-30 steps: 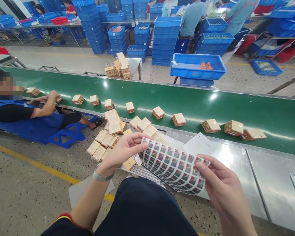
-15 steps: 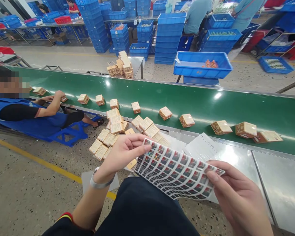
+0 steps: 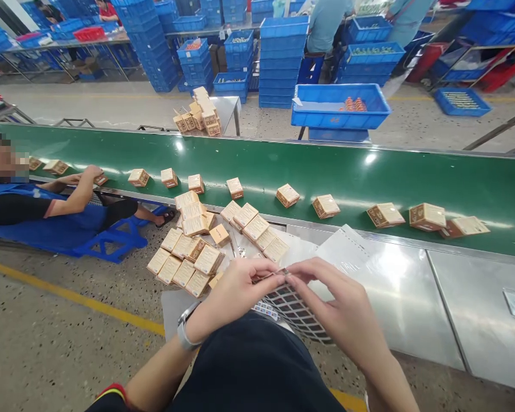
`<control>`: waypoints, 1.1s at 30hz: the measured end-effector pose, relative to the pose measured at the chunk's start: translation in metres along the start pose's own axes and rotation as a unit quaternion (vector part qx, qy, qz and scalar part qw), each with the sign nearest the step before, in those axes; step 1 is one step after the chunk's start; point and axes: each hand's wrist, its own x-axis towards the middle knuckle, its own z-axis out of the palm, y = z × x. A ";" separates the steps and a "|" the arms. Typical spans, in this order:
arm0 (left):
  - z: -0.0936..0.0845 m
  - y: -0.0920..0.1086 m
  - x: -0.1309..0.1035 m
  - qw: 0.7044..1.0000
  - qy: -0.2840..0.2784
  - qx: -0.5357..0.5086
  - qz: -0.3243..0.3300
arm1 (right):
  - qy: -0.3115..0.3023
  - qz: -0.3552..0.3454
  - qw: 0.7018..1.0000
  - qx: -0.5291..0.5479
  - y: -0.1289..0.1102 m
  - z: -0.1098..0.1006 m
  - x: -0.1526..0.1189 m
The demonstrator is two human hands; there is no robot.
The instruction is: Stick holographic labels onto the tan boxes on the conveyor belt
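A sheet of small dark stickers [image 3: 300, 315] with pale gaps between them hangs bent over my lap, partly hidden by my fingers. My left hand [image 3: 238, 292], with a silver band on its wrist, pinches the sheet's upper edge. Close beside it, my right hand [image 3: 337, 297] pinches the same edge, the fingertips of both hands almost meeting. Beyond my left hand, a pile of small tan cardboard boxes [image 3: 208, 258] covers that end of the metal table [image 3: 397, 309]. White plastic-looking sheets [image 3: 343, 246] lie past my right hand.
A green conveyor belt [image 3: 257, 154] runs across in front, carrying a row of small boxes [image 3: 288, 195]. At the left a co-worker [image 3: 64, 212] sits with hands at a box. Across the belt stand a blue crate [image 3: 341, 109] and more stacked boxes [image 3: 203, 111].
My right hand has moved left to my left hand. The sticker sheet, spread wide between them before, is now bunched and bent. The view has shifted slightly.
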 end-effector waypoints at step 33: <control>0.037 -0.117 0.061 0.975 -0.141 -0.013 -0.171 | -0.018 0.353 0.929 0.107 0.113 0.057 -0.044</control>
